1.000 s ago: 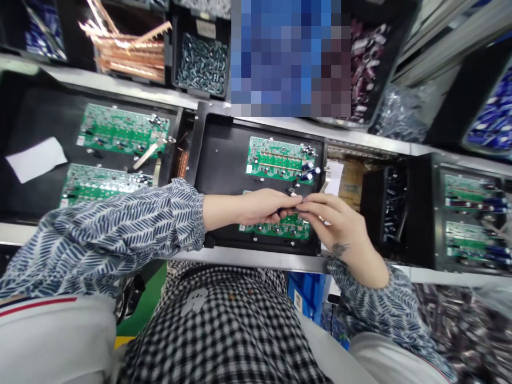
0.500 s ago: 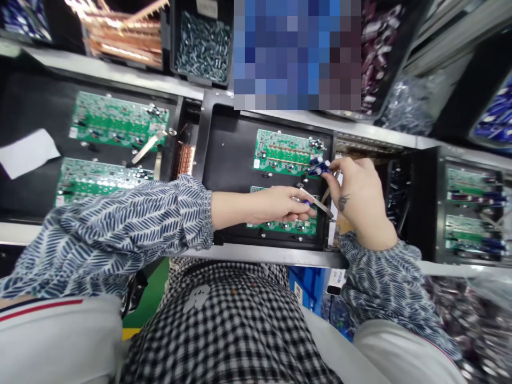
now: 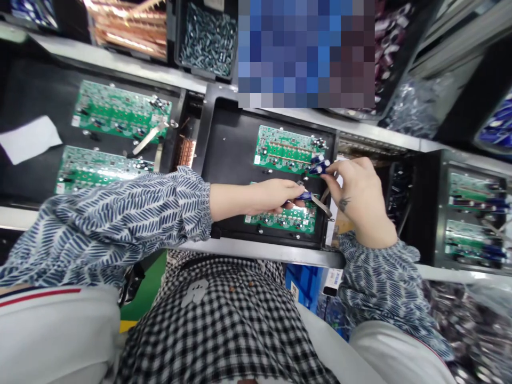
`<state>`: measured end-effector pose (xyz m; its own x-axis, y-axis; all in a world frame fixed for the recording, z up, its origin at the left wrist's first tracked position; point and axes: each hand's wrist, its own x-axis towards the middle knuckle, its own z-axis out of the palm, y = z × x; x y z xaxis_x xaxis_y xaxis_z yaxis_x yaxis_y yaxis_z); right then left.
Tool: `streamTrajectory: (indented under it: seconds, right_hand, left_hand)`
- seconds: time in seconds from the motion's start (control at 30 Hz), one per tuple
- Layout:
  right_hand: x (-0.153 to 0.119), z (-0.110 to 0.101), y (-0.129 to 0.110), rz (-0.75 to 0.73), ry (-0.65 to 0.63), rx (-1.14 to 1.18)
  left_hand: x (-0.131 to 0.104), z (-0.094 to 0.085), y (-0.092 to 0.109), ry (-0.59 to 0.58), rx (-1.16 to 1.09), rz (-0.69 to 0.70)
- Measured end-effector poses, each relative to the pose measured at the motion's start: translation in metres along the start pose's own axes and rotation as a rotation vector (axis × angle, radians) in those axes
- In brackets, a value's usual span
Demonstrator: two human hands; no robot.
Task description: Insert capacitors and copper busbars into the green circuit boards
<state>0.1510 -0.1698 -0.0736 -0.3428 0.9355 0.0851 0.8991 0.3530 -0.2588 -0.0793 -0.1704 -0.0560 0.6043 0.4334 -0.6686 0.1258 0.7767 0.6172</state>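
Observation:
My right hand (image 3: 354,186) pinches a blue cylindrical part (image 3: 320,167) with a pale end, over the lower right corner of the upper green circuit board (image 3: 284,149). Another blue part (image 3: 317,159) sits right beside it on that board. My left hand (image 3: 276,196) is closed on a blue part (image 3: 304,196) above the lower green board (image 3: 280,220), and covers some of that board. A flat metal strip (image 3: 322,206) lies just right of my left fingers. Both boards rest in a black tray (image 3: 232,138).
To the left, another black tray (image 3: 28,96) holds two green boards and a white paper (image 3: 31,140). Bins of copper strips (image 3: 132,26) and small dark parts (image 3: 208,40) stand behind. At the right is a tray with populated boards (image 3: 472,186).
My left hand has shifted slightly left and up, and the blue part in its fingers shows more. My right hand has barely moved.

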Motion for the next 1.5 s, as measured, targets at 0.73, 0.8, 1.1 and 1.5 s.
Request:
streamTrajectory:
  seconds: [0.73, 0.8, 1.1, 1.5]
  right_hand:
    - [-0.079, -0.006, -0.057, 0.02, 0.068, 0.143]
    - [-0.084, -0.001, -0.054, -0.015, 0.047, 0.069]
    - [-0.087, 0.003, -0.053, -0.092, 0.014, -0.092]
    - [-0.085, 0.011, -0.077, -0.02, 0.298, 0.031]
  left_hand:
    - [0.001, 0.005, 0.001, 0.016, -0.08, 0.04]
    - [0.001, 0.004, 0.002, 0.008, -0.126, 0.061]
    - [0.0, -0.005, 0.003, -0.004, -0.016, 0.144]
    - [0.002, -0.004, -0.007, -0.074, 0.034, 0.111]
